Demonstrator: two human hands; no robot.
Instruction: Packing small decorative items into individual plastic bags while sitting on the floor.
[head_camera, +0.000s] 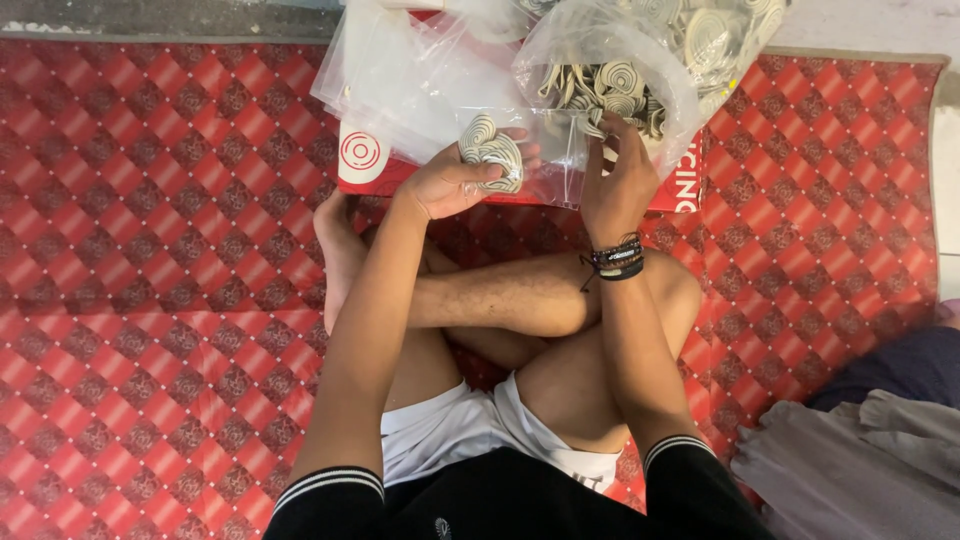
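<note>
Crossed bare legs (520, 300) on red patterned mat (150, 250) | left hand (450, 185) grip closed on cream spiral coil (492, 150) | right hand (615, 185) fingers inside clear plastic bag (590, 60), grip unclear | pull coils out slowly, hold bag steady

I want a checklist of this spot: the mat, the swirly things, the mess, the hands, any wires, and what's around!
Surface: red diamond-patterned mat; the person sits cross-legged on it.
Job's things: pale spiral pieces heaped in a clear plastic bag.
Clutter: loose clear bags over a red and white box.
Hands: left hand holds a few spiral pieces; right hand reaches into the bag, fingers partly hidden.
Cables: nothing seen.
Surroundings: grey cloth at lower right; bare floor beyond the mat.
</note>
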